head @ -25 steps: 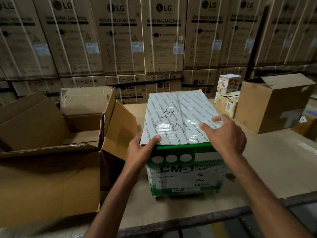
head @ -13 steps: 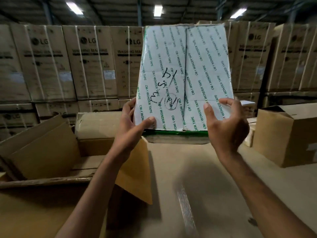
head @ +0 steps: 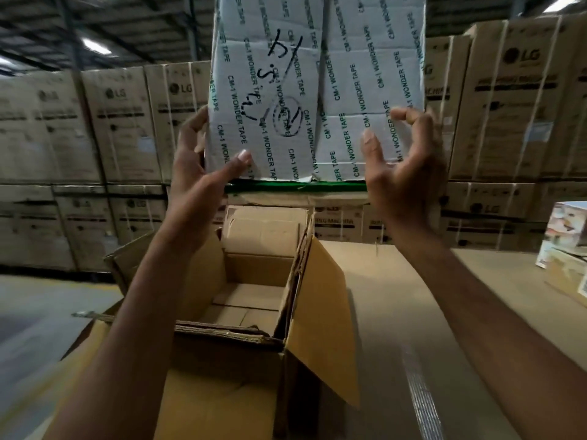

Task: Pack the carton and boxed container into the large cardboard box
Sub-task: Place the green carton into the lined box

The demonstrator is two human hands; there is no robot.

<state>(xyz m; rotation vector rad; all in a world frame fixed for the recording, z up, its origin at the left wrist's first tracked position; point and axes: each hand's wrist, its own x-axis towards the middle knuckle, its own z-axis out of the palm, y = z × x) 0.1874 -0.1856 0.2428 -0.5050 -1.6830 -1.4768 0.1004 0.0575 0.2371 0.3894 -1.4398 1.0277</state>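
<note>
The carton (head: 317, 90), wrapped in white "CM-1 WONDER TAPE" tape with black handwriting and a green lower edge, is raised high in front of me with its top face tilted toward me. My left hand (head: 203, 173) grips its lower left side, thumb lying on the face. My right hand (head: 403, 179) holds the lower right corner with thumb and curled fingers. Directly below stands the large cardboard box (head: 257, 268), flaps open, with only its brown floor showing inside. The small boxed container (head: 565, 239), printed in colour, sits at the far right edge of the table.
The brown table top (head: 413, 312) stretches to the right of the large box, whose right flap (head: 320, 312) hangs outward over it. Stacked LG washing machine cartons (head: 120, 122) form a wall behind. Grey floor (head: 38, 312) lies to the left.
Both hands lifted the carton off the table, tilted its top face toward me and carried it up and left until it hangs over the open large box.
</note>
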